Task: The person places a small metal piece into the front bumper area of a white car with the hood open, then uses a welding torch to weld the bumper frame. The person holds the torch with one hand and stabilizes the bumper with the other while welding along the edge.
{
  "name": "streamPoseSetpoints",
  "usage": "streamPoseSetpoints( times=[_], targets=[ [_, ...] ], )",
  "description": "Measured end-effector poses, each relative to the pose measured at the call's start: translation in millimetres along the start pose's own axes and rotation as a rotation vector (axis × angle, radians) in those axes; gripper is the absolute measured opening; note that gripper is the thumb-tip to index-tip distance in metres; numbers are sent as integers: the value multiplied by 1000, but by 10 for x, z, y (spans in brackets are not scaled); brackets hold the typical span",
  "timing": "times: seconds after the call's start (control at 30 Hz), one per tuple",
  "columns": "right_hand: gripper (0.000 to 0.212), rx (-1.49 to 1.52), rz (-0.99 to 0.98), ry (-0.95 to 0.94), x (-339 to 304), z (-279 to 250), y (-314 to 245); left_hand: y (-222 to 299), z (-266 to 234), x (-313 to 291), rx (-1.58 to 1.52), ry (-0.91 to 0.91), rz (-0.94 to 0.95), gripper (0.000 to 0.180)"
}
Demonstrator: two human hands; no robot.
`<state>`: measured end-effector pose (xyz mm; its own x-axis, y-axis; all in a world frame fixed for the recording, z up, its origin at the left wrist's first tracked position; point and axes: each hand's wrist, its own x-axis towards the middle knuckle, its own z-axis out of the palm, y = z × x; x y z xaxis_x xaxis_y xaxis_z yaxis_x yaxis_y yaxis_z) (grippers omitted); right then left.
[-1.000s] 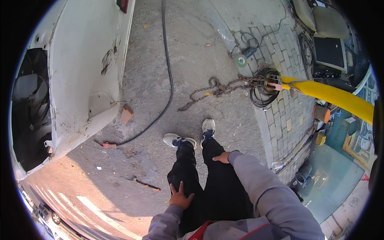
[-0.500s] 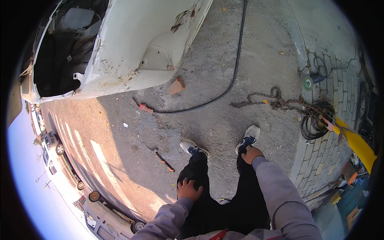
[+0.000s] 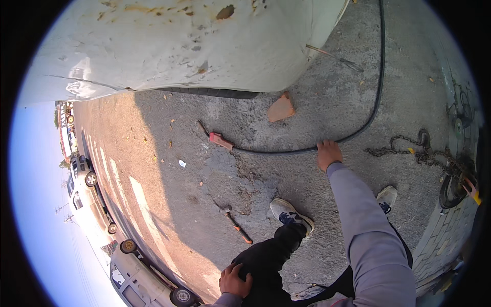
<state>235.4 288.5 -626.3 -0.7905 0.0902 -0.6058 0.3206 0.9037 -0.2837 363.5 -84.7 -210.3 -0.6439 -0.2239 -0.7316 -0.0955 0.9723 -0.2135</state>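
My left hand (image 3: 235, 281) lies on my left thigh with its fingers spread, holding nothing I can see. Stretched forward, my right hand (image 3: 329, 155) overlaps the black cable (image 3: 276, 152); whether it touches the cable is unclear. Its fingers look loosely apart and point away from me, their tips partly hidden. At the cable's left end a welding torch (image 3: 221, 140) with a red grip and a thin dark neck lies on the ground. A hammer (image 3: 238, 226) with an orange and black handle rests nearer, left of my left shoe (image 3: 291, 215).
A rusty white vehicle body (image 3: 204, 51) fills the far side, a thin rod (image 3: 335, 57) sticking out from it. Beside it lies a broken brick (image 3: 281, 108). A rusty chain (image 3: 427, 153) and dark coils (image 3: 452, 189) are at the right. Parked vehicles (image 3: 148, 276) stand at the left.
My right hand has left my right knee and reached forward to the black cable. My view has shifted, with the vehicle body closer. The left hand still rests on my leg.
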Motion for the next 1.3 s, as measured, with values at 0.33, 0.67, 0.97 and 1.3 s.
streamPoseSetpoints(
  times=[0.33, 0.67, 0.97, 1.3],
  targets=[
    [42, 34, -213, -345, -801, -854, -113, -48, 101, -178, 3, 25, 100, 56],
    [32, 211, -435, 163, -2720, -3188, -114, 2593, -388, 289, -2345, -776, -186, 98],
    [37, 183, -451, 127, -3927, -4140, 678, 2642, -1246, 14, -2744, -336, -374, 42],
    [100, 487, -119, -169, -4766, -4776, 1045, 3105, -1708, -2077, -2598, -462, 174, 36]
  ],
)
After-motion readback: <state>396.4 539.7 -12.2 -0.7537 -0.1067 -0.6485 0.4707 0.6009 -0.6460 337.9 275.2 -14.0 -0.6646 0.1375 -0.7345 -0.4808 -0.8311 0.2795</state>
